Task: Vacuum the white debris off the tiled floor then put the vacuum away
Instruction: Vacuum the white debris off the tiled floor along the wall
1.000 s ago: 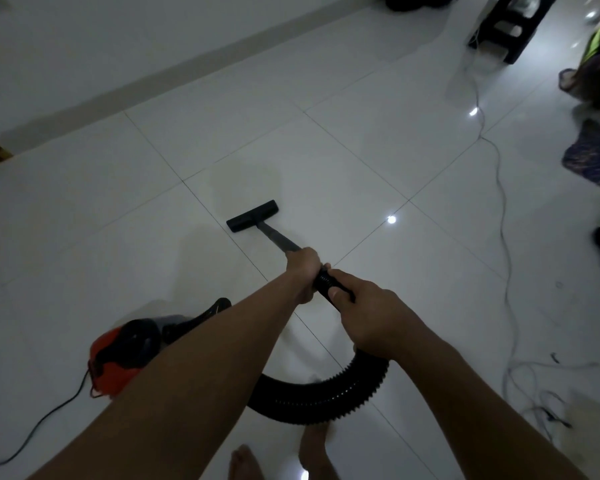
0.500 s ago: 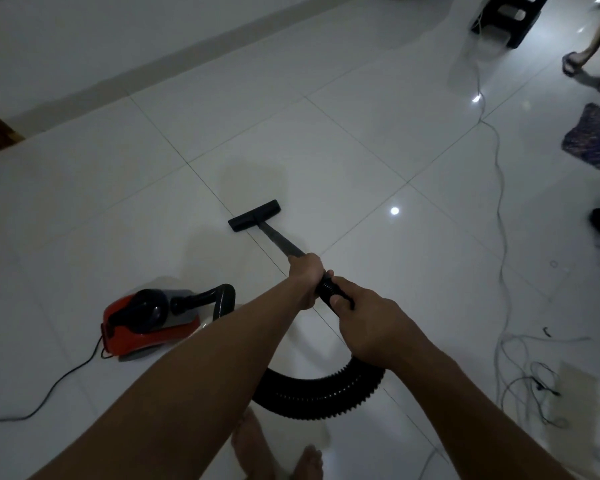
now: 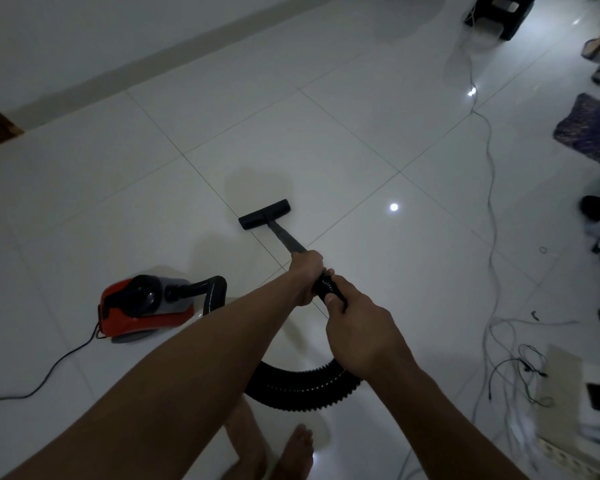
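From the head camera, a vacuum wand (image 3: 286, 237) is gripped by both hands. The left hand (image 3: 305, 280) is wrapped shut around the wand's upper end, and the right hand (image 3: 361, 330) is closed just behind it on the ribbed hose (image 3: 302, 393). The floor nozzle (image 3: 264, 214) is set flat on the tiled floor (image 3: 326, 140), well ahead of the fingers, across a grout line. The hose is curved beneath the right wrist toward the red vacuum body (image 3: 146, 308), which is seen left of the left forearm. White debris cannot be made out on the dim tiles. Loose cables (image 3: 490, 202) are trailed to the right of the hands.
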{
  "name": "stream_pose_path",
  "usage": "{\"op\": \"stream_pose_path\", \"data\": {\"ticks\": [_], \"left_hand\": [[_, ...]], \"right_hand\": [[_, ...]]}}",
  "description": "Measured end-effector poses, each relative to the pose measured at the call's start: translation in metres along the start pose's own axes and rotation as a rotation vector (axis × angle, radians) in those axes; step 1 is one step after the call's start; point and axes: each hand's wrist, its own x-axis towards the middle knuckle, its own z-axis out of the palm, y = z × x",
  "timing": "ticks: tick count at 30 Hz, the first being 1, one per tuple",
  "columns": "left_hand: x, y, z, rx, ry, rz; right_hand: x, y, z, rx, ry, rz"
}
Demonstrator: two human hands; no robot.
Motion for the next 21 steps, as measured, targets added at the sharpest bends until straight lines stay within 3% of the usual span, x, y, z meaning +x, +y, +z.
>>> {"op": "stream_pose_path", "data": {"ticks": [21], "left_hand": [[-0.063,-0.038,-0.023,0.113,-0.133,-0.084]], "right_hand": [[-0.077,-0.003,0.038,0.119,0.115,0.052]]}}
